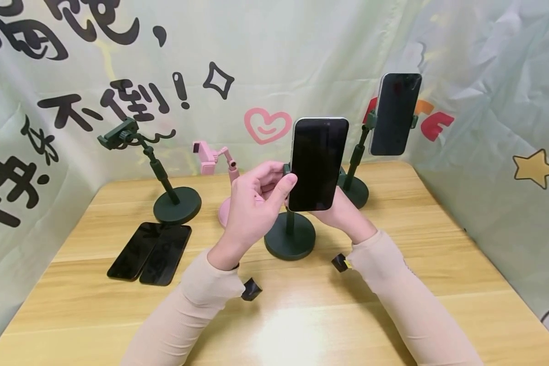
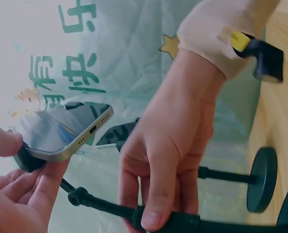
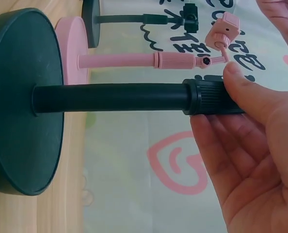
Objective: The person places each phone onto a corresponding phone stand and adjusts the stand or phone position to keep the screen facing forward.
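A smartphone with a dark screen stands upright in the clamp of a dark green phone stand. At the phone's left edge, my left hand grips the clamp, thumb on the front side and fingers behind and under it. My right hand is partly hidden behind the phone in the head view. In the right wrist view that hand pinches the ribbed collar on the stand's pole between thumb and fingers. The stand's round base rests on the table.
Behind on the right, another green stand holds a second phone. A pink stand is partly covered by the left hand. At left, a green stand has two dark phones lying before it. A printed cloth hangs behind the table.
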{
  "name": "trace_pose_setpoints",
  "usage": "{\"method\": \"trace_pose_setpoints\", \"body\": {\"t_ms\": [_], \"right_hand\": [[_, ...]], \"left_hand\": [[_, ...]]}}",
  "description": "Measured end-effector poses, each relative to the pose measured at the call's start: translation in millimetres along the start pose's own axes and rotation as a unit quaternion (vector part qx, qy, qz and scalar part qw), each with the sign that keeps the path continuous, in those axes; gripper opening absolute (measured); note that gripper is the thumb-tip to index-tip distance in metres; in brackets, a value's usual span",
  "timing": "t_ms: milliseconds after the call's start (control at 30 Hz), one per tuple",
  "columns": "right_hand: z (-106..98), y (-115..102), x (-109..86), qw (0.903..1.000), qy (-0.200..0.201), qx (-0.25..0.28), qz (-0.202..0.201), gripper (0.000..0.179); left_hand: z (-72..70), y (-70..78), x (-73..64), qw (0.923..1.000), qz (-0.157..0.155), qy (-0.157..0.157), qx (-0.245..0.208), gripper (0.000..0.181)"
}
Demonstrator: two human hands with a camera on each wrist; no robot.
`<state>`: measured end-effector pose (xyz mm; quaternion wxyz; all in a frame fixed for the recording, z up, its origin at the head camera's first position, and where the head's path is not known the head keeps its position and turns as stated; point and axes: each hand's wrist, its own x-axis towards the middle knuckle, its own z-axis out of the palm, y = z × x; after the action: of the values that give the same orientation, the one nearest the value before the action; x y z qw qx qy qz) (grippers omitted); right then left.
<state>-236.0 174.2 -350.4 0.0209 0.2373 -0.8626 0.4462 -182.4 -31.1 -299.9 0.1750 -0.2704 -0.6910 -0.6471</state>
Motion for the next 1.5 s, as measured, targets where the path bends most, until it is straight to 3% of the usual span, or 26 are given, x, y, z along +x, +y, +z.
{"method": "trace_pose_setpoints", "body": {"t_ms": [167,333,800,1067,1267,1500], "right_hand": [[2,-1,9.0,0.9962,-0.009,0.071,-0.051,0.017],[2,-3,12.1,0.9948,-0.016,0.091,-0.043,0.024],[2,-4,9.8,0.9978,-0.004,0.054,-0.038,0.024],[2,-2,8.3,0.9967,-0.013,0.067,-0.042,0.021],[3,-3,9.8,0.9973,-0.011,0.064,-0.033,0.027],[4,-1,17.1,0.9961,-0.013,0.079,-0.036,0.041]], "left_hand": [[-0.9,9.0,6.8,0.9989,-0.042,0.013,-0.017,0.019],[-2.9,14.7,11.1,0.9971,-0.071,0.014,-0.025,0.019],[-3.8,14.2,10.5,0.9974,-0.069,0.003,-0.018,0.016],[-3.3,11.4,6.3,0.9962,-0.082,-0.009,-0.026,0.017],[-5.1,9.9,2.5,0.9938,-0.097,-0.023,-0.049,0.020],[-12.6,5.4,1.6,0.9926,-0.092,-0.047,-0.065,0.023]]}}
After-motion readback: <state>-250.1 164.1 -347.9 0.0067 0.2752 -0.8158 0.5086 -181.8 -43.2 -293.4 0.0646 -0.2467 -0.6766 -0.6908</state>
